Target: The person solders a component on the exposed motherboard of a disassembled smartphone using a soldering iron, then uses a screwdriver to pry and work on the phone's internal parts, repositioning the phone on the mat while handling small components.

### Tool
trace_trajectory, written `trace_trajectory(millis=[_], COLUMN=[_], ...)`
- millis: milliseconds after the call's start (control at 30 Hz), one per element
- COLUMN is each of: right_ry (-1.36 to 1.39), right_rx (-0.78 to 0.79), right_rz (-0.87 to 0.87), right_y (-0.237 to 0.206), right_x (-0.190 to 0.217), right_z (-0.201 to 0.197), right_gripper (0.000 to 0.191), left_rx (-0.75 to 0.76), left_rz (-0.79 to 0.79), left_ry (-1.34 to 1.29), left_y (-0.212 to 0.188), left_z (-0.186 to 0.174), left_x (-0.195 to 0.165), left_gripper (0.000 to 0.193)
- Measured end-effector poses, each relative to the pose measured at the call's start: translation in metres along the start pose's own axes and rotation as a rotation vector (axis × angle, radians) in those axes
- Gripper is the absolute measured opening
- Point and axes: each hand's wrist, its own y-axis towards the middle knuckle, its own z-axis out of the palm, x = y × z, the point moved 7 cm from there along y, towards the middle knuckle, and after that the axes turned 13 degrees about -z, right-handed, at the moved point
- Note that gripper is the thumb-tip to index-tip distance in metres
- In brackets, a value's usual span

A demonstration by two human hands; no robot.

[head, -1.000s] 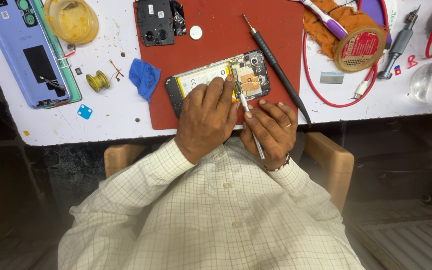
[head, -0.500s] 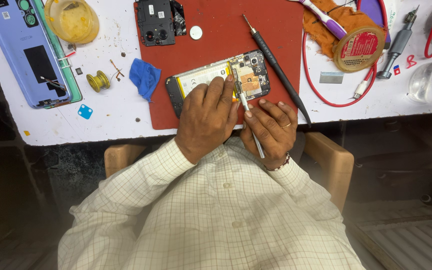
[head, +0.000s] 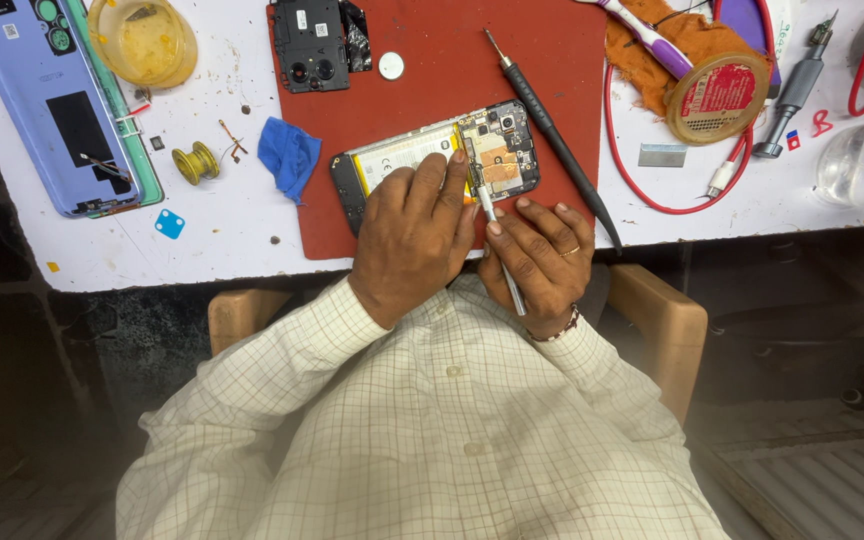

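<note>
back cover [head: 57, 110]: lilac, far left, well apart from the work.
dish [head: 142, 40]: yellow, far left; spool [head: 192, 162] and blue cloth [head: 289, 155] nearer.
mat [head: 432, 60]: red, carries the opened phone [head: 432, 160], middle of mat, battery and board exposed.
left hand [head: 414, 235]: flat on phone, fingers spread over battery, clamping nothing; judgement: keep pressure even, off the board.
right hand [head: 537, 260]: fingers closed on tweezers [head: 497, 245], tip at board edge; judgement: work at a low angle, light force.
screwdriver [head: 552, 135]: black, lies just right of phone.
tape roll [head: 717, 95]: far right.
</note>
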Motion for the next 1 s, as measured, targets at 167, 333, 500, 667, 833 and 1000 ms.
trace_trajectory(millis=[167, 333, 500, 667, 833, 1000], right_ry=[0.000, -0.005, -0.006, 0.014, 0.034, 0.039], right_rx=[0.005, 0.004, 0.006, 0.032, 0.042, 0.034], right_rz=[-0.002, -0.010, -0.011, -0.004, 0.043, 0.047], right_y=[0.000, -0.001, 0.002, 0.004, 0.004, 0.003], right_x=[0.000, 0.000, 0.001, 0.001, 0.001, 0.003], right_z=[0.000, -0.001, -0.001, -0.005, -0.007, -0.005], right_gripper=[0.018, 0.019, 0.019, 0.020, 0.019, 0.020], left_rx=[0.009, 0.046, 0.062, -0.002, -0.038, -0.022], left_rz=[-0.010, -0.039, -0.055, 0.098, 0.391, 0.465], left_ry=[-0.006, -0.055, -0.107, -0.228, -0.356, -0.319], left_y=[0.001, 0.004, 0.005, -0.018, -0.043, -0.051], left_z=[-0.001, -0.006, -0.013, -0.023, -0.019, -0.010], left_x=[0.000, 0.001, 0.001, -0.016, -0.033, -0.035], left_gripper=[0.049, 0.049, 0.047, 0.041, 0.024, 0.014])
